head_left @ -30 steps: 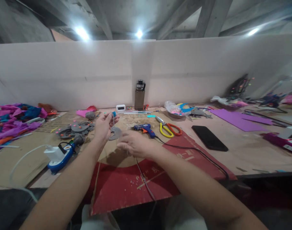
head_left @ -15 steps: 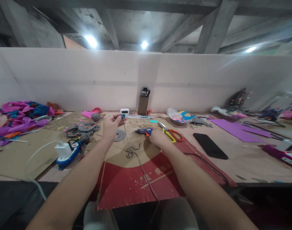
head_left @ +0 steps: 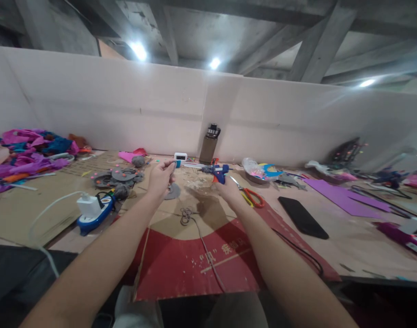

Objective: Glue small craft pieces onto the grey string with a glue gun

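My left hand (head_left: pixel 160 178) is raised over the table and pinches a small blue piece (head_left: pixel 177 163) between its fingertips, with a thin string hanging from it. A grey felt disc (head_left: pixel 173 192) lies just below that hand. My right hand (head_left: pixel 229 187) is closed round the blue glue gun (head_left: pixel 217 171), lifted off the table with its nozzle pointing left toward the blue piece. A tangle of dark cord (head_left: pixel 187 214) lies on the cardboard between my arms.
Red and brown cardboard (head_left: pixel 194 259) covers the table in front. Yellow-and-orange scissors (head_left: pixel 249 196) and a black phone (head_left: pixel 303 217) lie right. A blue power strip with white charger (head_left: pixel 92 212) and grey felt pieces (head_left: pixel 117 176) sit left. A bottle (head_left: pixel 210 143) stands by the white partition.
My right hand went from the string to the glue gun, gripped it and lifted it toward the blue piece. The left hand kept holding that piece up.
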Demonstrator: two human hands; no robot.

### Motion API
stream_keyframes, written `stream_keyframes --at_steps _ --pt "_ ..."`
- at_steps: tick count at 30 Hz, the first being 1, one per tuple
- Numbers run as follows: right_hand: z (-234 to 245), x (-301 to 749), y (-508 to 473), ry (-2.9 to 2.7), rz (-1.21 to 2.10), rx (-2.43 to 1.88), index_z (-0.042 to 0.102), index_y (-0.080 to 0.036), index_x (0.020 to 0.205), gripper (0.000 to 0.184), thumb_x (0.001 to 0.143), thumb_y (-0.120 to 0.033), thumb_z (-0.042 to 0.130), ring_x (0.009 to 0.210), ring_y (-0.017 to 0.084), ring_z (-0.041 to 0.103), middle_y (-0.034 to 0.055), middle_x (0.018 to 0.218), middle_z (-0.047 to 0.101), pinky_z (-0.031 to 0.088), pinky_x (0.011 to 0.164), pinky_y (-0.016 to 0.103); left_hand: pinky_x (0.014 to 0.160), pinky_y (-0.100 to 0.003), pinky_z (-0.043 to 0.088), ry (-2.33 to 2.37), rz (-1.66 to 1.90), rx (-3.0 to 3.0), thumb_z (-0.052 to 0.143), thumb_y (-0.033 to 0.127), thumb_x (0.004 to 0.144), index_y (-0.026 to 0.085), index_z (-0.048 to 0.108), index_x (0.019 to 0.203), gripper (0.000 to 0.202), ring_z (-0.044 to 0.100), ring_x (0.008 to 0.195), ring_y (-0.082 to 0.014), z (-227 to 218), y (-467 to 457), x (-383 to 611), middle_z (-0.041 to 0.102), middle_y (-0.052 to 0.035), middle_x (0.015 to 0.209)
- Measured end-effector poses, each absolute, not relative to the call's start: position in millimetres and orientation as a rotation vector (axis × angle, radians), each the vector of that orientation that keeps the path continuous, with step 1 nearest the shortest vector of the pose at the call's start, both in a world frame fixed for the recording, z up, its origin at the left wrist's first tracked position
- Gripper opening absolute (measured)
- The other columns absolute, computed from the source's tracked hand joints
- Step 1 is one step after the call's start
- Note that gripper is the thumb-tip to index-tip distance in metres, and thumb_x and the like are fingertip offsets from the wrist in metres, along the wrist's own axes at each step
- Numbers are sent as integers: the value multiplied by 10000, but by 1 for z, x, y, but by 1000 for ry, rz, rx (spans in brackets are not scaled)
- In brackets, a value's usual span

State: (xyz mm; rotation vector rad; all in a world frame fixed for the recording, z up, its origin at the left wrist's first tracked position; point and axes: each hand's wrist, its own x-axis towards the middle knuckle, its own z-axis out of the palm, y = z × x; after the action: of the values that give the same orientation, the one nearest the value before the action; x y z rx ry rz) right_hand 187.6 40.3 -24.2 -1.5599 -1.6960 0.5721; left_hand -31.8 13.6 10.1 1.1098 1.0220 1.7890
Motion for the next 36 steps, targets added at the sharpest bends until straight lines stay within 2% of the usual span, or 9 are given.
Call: stream_keyframes --at_steps 2,5,8,11,21,30,36 --pt "-17 183 32 -1619 583 -1414 546 -175 1049 323 747 -260 469 699 158 595 43 860 652 467 628 257 310 -154 189 1013 1772 1087 659 244 730 148 622 849 157 452 364 -28 9 15 -31 595 33 626" --pt "-5 174 15 -1587 652 -1053 541 -198 1032 319 718 -210 486 749 155 575 32 934 637 482 645 259 373 -142 322 965 1755 1052 653 187 732 130 610 851 138 571 473 -59 8 16 -28 638 -7 685" --pt "1 167 0 -1631 785 -835 524 -208 1056 293 766 -254 516 721 148 564 41 1014 625 485 593 262 497 -170 457 929 1764 1027 654 150 730 121 594 835 124 644 582 -99 8 16 -27 654 -27 695" --pt "1 164 -7 -1715 735 -812 546 -202 1060 258 823 -302 517 721 146 554 52 996 631 481 632 274 592 -216 521 893 1780 1031 654 140 734 116 588 813 106 664 618 -118 9 14 -26 659 -31 686" --pt "2 163 -14 -1832 496 -865 574 -186 988 198 862 -325 512 799 183 579 57 893 638 464 767 344 698 -294 559 866 1811 1072 692 182 722 110 603 808 143 679 668 -145 10 11 -24 683 -65 727" --pt "0 161 -15 -1865 416 -867 562 -198 1029 200 877 -310 496 801 178 584 58 921 640 469 766 337 703 -335 577 840 1854 1160 705 198 714 114 627 807 147 679 652 -153 9 10 -21 681 -51 705" --pt "2 161 -20 -1900 307 -872 565 -199 1060 215 877 -287 494 828 188 574 69 950 635 470 769 344 692 -321 577 841 1866 1179 727 221 694 113 635 793 173 668 645 -139 8 11 -21 677 -45 724"
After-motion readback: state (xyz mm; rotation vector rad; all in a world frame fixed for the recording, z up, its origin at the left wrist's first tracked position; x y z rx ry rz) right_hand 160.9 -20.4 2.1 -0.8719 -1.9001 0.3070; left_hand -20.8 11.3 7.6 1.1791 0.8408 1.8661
